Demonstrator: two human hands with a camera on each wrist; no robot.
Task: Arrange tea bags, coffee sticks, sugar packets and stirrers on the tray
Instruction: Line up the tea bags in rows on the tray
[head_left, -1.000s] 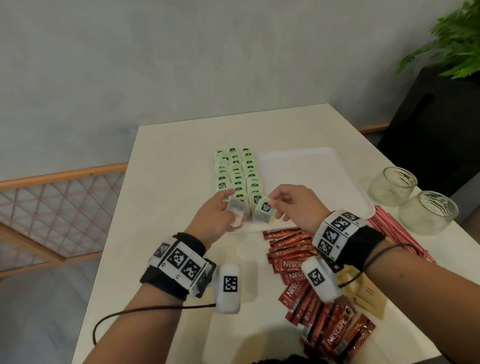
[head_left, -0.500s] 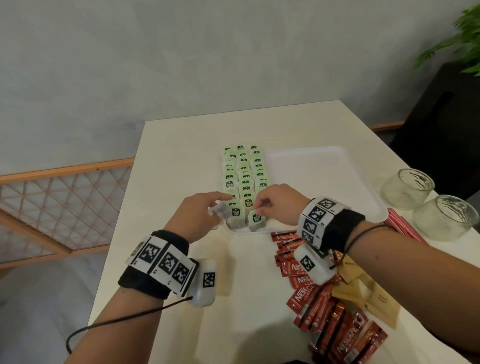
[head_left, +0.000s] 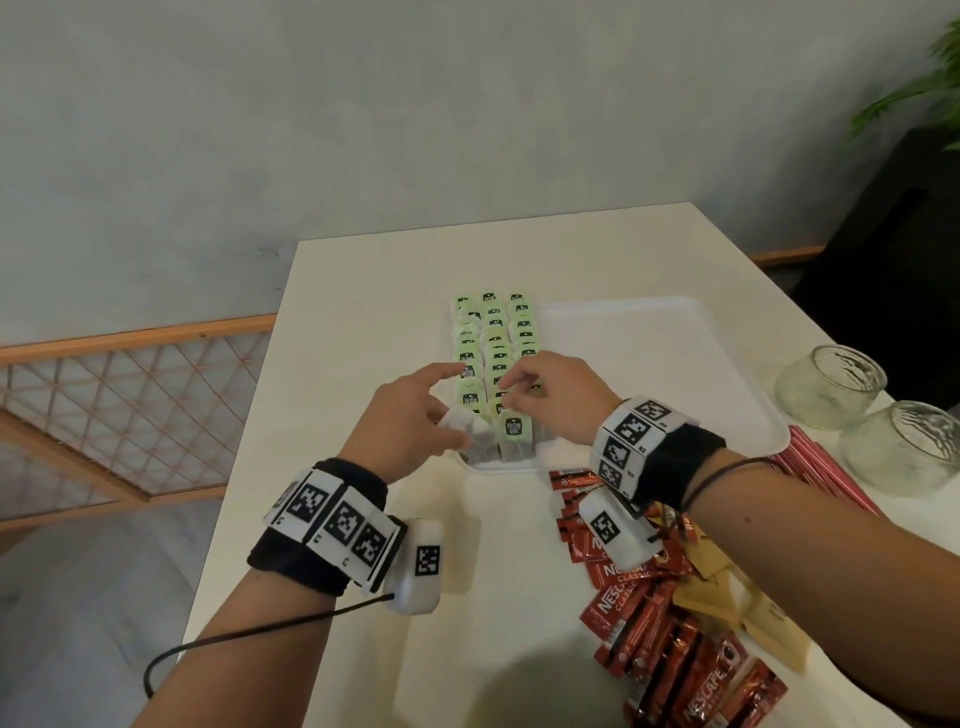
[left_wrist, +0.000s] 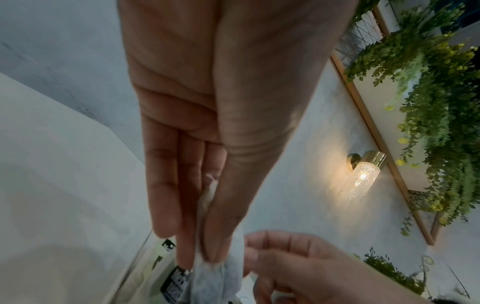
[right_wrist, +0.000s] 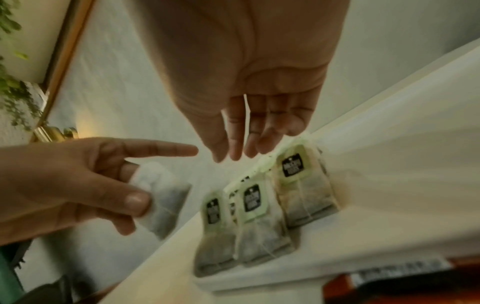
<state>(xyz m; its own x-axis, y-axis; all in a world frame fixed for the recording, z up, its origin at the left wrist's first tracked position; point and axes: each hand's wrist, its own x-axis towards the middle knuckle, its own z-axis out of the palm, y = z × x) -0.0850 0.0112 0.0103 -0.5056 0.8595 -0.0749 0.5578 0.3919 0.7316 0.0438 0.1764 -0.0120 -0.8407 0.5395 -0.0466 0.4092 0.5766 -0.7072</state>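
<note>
Left hand (head_left: 410, 436) pinches white paper tea bag (right_wrist: 162, 197); right hand (head_left: 550, 395) fingers relaxed, holding nothing.
Green-tagged tea bags (head_left: 491, 343) in three rows at white plastic tray's (head_left: 675, 364) 9 o'clock side.

Left hand (head_left: 410, 431) pinches a tea bag (head_left: 470, 434) at the tray (head_left: 675, 364) corner.

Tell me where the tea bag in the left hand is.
In the head view, the left hand pinches the tea bag over the tray's near-left corner, just left of the nearest tea bag row.
</note>
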